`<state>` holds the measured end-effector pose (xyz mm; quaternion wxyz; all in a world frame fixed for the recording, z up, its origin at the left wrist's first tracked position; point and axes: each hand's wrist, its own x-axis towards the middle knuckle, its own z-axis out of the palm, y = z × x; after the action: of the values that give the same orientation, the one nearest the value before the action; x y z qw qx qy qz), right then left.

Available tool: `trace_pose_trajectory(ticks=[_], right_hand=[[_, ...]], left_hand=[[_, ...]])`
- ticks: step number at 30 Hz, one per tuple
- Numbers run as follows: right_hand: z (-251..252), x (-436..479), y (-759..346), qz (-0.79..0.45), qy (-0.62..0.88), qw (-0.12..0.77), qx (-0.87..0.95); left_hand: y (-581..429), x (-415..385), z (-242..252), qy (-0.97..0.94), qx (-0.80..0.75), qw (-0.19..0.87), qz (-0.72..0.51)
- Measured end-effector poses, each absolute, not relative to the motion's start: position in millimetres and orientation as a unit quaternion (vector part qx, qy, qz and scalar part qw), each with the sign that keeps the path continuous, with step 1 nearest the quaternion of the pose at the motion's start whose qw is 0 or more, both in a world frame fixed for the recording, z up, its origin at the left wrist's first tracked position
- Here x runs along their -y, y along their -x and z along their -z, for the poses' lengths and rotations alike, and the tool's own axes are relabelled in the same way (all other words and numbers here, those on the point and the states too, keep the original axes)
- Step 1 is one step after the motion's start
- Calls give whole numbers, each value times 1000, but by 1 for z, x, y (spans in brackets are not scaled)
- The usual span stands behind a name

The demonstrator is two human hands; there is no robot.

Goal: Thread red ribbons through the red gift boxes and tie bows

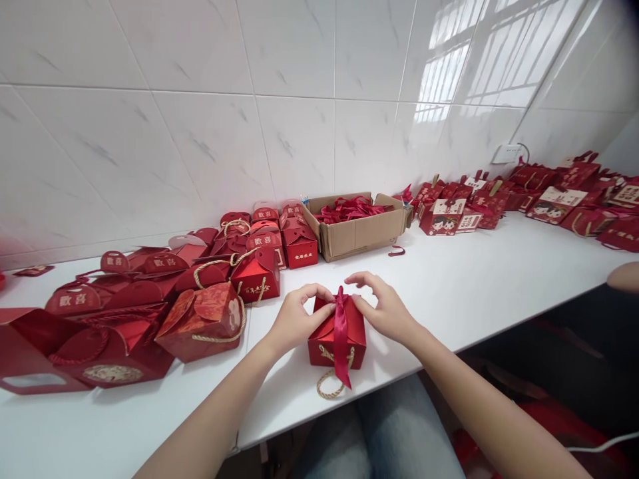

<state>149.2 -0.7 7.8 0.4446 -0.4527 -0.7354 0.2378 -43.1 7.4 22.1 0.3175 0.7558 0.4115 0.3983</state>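
A small red gift box (319, 346) stands in front of me near the table edge. A shiny crimson ribbon (341, 339) is drawn together at its top, and one tail hangs down the front. From the box's front a twisted gold cord handle (329, 386) loops onto the table. At the left of the ribbon top, my left hand (299, 316) has thumb and index finger closed on the ribbon. My right hand (383, 307) is at the other side, its thumb against the box top and its index finger raised apart. My fingers partly hide the box lid.
Red boxes (204, 322), some with gold cords, crowd the left side. Behind my box, a cardboard carton (357, 239) holds red ribbons. A ribbon scrap (397, 251) lies beside it. More red boxes (446, 216) line the right. Another person's arm (624, 277) shows at the right edge.
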Motion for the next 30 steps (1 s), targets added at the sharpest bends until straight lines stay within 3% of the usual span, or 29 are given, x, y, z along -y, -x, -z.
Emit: trace_pose_trajectory(ticks=[5,11,14,17,20,24,30], right_hand=[[-7,-7,-149,-280,369,423,779],[-15,0,-152,-86,359,404,837],[-27,8,-159,-49,328,368,869],[-38,11,-166,-74,354,327,873],[-39,2,-168,-138,395,350,838],[-30,-11,-165,-223,324,369,842],[-24,-10,-159,-183,293,381,858]], left_hand=[[45,-7,-22,-754,-404,329,-401],[44,-5,-23,-752,-414,315,-405],[43,-4,-24,-753,-411,316,-406],[43,-4,-24,-754,-407,316,-407],[44,-4,-25,-758,-405,316,-401],[45,-3,-24,-768,-394,317,-392],[48,-3,-24,-777,-388,317,-382]])
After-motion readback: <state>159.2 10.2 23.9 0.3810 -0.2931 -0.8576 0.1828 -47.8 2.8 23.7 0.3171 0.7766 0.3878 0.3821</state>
